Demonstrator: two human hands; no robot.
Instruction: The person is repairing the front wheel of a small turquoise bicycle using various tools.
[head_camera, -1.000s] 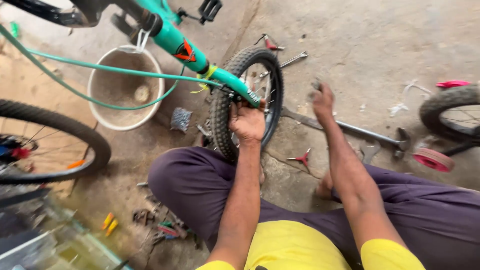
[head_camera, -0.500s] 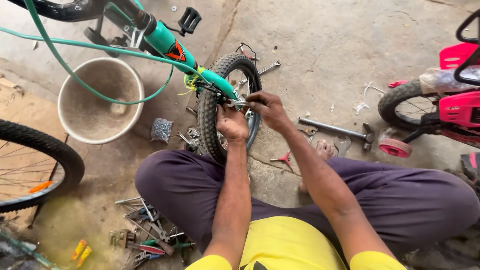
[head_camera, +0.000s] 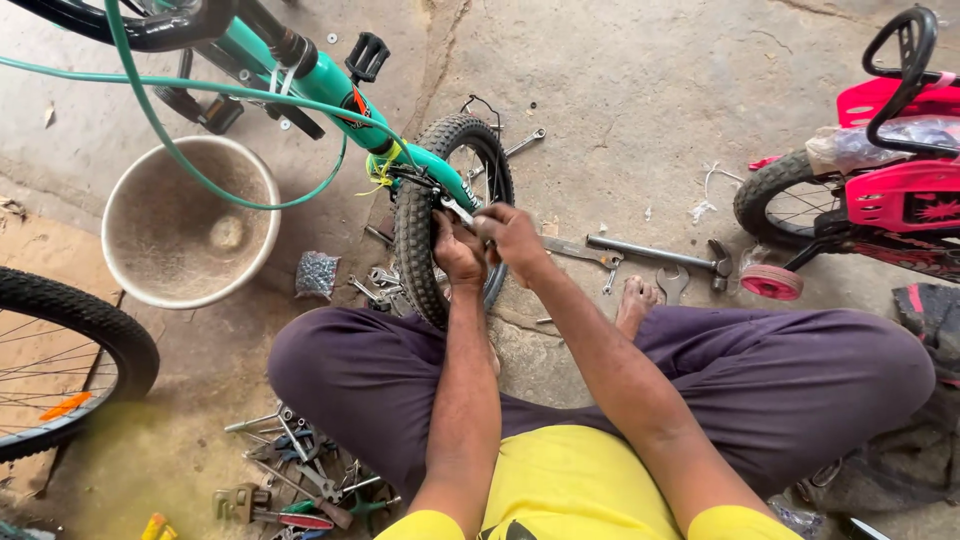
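Right hand (head_camera: 512, 232) came back from the floor to the small wheel (head_camera: 455, 215), frame centre; I see its fingers pinching a wrench at the axle. Left hand (head_camera: 458, 252) grips the tyre, prob. steadying it.

small clear bag (head_camera: 318, 273) of dark bits, on floor beside pale tub (head_camera: 130, 285) | orange-black sticker (head_camera: 358, 102) on green bike frame (head_camera: 325, 78) | clear plastic wrap (head_camera: 850, 147) on pink bike (head_camera: 890, 195) | no signs, no screens

I see a cracked concrete floor (head_camera: 620, 90) carrying a pale bucket (head_camera: 190, 220) far left, scattered hand tools (head_camera: 290, 480) near left, and a hammer (head_camera: 660, 255) right.
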